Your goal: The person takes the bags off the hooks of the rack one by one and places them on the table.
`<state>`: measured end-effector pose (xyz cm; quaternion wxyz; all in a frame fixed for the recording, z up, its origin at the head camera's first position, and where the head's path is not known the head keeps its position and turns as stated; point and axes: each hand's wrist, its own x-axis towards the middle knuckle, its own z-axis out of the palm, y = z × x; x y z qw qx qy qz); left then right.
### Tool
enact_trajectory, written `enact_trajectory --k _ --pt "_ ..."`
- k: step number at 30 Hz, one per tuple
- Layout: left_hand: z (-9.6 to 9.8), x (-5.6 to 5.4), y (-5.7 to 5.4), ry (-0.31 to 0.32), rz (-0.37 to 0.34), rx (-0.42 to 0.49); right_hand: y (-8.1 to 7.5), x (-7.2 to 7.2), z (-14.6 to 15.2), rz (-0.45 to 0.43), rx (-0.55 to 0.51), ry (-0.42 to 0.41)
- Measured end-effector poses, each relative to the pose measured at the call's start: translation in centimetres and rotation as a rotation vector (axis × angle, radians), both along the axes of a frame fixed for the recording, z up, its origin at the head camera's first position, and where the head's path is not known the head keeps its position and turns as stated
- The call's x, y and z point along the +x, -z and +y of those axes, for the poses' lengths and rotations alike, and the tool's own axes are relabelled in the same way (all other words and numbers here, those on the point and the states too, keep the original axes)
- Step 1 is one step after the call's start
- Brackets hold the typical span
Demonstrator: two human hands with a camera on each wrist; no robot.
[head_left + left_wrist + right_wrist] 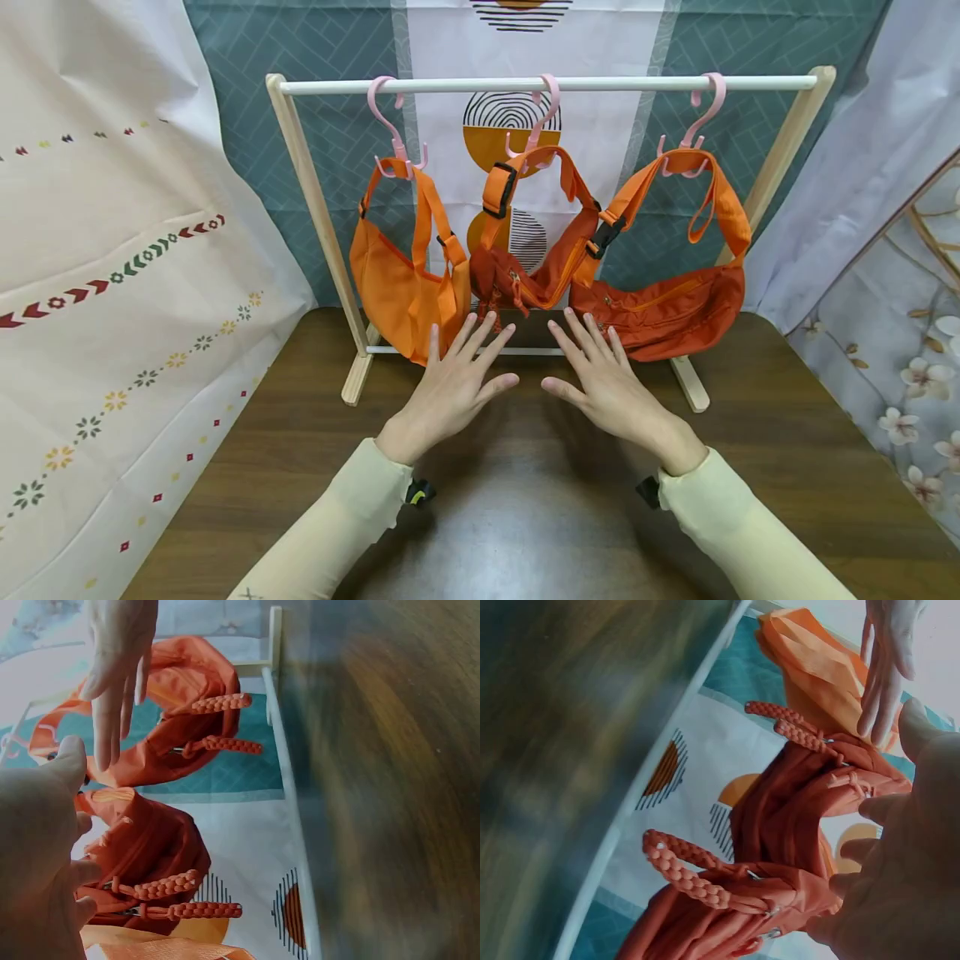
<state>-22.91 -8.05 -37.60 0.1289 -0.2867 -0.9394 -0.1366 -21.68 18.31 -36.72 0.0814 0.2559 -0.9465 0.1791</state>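
Note:
My left hand [453,390] is held out with its fingers spread, holding nothing, in front of the bright orange shoulder bag [393,287] and the middle rust-red bag [551,258]. Opposite it, my right hand [611,392] is also spread and holds nothing; its fingertips overlap the lower edge of the right rust-red bag [667,312] in the head view. All three bags hang by orange straps from pink hooks [536,125]. Braided zipper pulls [176,883] dangle from the middle bag in the left wrist view, and others [690,874] show on the right bag in the right wrist view.
A wooden rack with a white top bar [465,85] stands at the back of the brown table [502,517]. Its wooden feet [690,385] reach forward on both sides. Patterned cloths [150,208] hang at the left, behind and at the right.

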Motion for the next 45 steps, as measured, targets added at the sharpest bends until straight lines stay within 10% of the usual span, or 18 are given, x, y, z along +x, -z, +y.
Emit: enact_trajectory --k 34,45 --pt "-2.9 -3.8 -6.7 0.003 0.226 0.387 -6.8 -3.0 -1.0 -0.028 -0.282 -0.198" --pt "-3.8 -4.9 -9.0 -0.014 0.312 0.386 -8.9 -3.4 -2.4 -0.049 -0.315 -0.227"
